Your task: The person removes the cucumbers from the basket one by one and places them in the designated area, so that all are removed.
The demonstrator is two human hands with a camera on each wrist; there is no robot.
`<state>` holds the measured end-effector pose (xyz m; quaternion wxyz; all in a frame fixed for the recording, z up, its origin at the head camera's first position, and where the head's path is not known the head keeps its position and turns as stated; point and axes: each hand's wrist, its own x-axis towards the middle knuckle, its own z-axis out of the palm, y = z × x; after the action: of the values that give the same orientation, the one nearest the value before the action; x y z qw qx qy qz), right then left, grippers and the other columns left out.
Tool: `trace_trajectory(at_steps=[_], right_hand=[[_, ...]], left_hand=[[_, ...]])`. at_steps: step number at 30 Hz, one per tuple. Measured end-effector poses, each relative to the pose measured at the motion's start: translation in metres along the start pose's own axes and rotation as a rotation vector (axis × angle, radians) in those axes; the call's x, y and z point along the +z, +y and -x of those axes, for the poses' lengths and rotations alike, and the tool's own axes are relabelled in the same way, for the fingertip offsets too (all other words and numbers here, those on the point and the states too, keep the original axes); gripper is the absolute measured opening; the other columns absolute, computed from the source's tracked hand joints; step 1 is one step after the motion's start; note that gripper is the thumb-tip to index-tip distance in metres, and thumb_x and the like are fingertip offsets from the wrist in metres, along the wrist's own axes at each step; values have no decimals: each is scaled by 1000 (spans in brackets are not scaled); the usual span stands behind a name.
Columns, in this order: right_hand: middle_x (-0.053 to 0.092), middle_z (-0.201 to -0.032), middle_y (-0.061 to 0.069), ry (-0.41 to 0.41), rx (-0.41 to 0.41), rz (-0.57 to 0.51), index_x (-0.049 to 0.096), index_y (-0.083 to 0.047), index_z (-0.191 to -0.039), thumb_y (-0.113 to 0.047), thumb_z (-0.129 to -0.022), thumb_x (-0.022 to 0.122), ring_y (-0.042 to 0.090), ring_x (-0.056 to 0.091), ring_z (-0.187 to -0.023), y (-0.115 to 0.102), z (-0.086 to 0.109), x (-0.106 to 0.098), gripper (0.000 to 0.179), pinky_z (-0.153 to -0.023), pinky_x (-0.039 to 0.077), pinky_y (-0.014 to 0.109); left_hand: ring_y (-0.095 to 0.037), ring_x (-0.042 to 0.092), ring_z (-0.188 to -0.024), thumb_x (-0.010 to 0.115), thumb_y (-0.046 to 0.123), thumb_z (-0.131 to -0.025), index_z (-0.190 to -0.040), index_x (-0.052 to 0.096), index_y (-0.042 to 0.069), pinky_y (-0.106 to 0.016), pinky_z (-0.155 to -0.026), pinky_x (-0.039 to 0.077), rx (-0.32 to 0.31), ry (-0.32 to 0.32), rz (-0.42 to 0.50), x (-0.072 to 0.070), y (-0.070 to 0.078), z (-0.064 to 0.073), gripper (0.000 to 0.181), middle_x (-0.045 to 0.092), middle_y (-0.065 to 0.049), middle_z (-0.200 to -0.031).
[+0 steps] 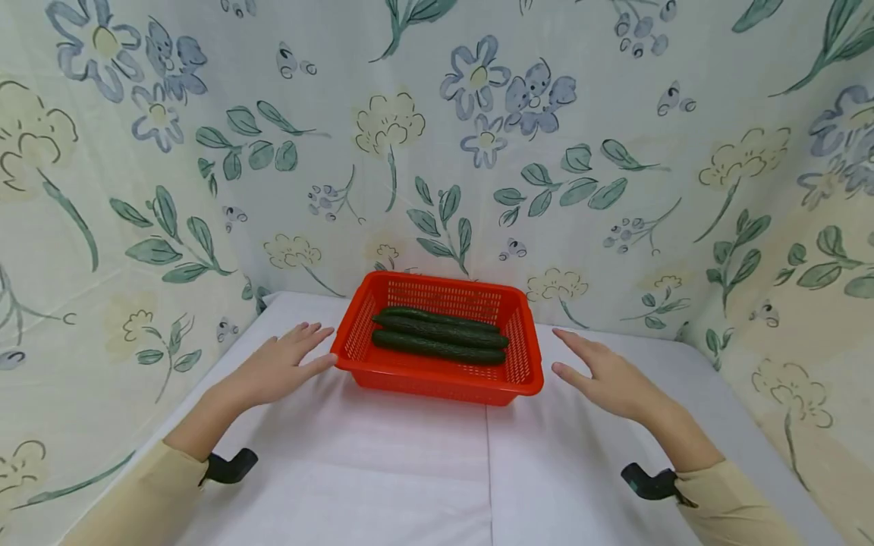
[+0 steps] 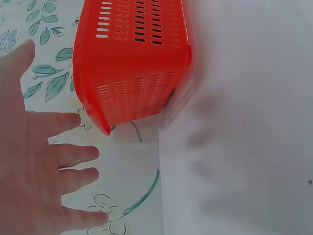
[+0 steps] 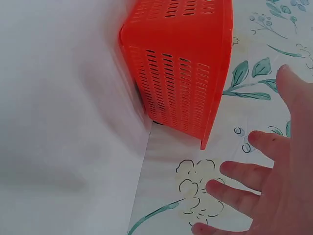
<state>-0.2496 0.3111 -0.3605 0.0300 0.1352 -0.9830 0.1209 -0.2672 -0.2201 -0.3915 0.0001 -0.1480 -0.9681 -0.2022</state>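
A red plastic basket (image 1: 437, 387) with perforated walls stands toward the back of the white-covered table. Inside it lie three dark green cucumbers (image 1: 440, 346), side by side along its length. My left hand (image 1: 276, 368), fingers spread, is at the basket's left end, its thumb tip right by the rim in the head view. Off the right end is my right hand (image 1: 611, 379), also with fingers extended and holding nothing. Both wrist views show the basket's outer end walls beside the open palms, the left hand (image 2: 39, 166) and the right hand (image 3: 269, 181).
A white cloth (image 1: 382, 470) covers the table, with a crease running forward from the basket. Flower-patterned fabric (image 1: 437, 189) hangs behind and along both sides. Black wrist-worn pieces sit at the left cuff (image 1: 231, 465) and the right cuff (image 1: 649, 482).
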Motion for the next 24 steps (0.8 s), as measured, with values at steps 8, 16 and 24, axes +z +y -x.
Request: trace_trajectory(at_steps=[8, 16, 24], right_hand=[[58, -142, 16, 59, -14, -72, 45, -12, -151, -61, -94, 57, 38, 59, -120, -2, -6, -4, 76, -83, 58, 55], [67, -129, 11, 80, -52, -134, 54, -14, -145, -47, -96, 64, 28, 65, -107, -5, -17, -4, 60, -75, 61, 40], [67, -128, 12, 73, -70, -242, 55, -15, -144, -45, -98, 62, 30, 63, -110, -6, -25, -8, 56, -74, 61, 41]], left_hand=[[-37, 49, -134, 59, 55, -96, -150, 47, 14, -64, -99, 48, 3, 121, 131, 7, 1, -14, 69, 55, -13, -146], [-34, 54, -123, 63, 36, -99, -150, 42, 15, -48, -91, 57, 8, 80, 383, 22, 0, -26, 59, 60, -14, -133], [-35, 53, -127, 63, 35, -99, -154, 36, 18, -48, -93, 57, 8, 98, 523, 38, -4, -31, 64, 54, -16, -142]])
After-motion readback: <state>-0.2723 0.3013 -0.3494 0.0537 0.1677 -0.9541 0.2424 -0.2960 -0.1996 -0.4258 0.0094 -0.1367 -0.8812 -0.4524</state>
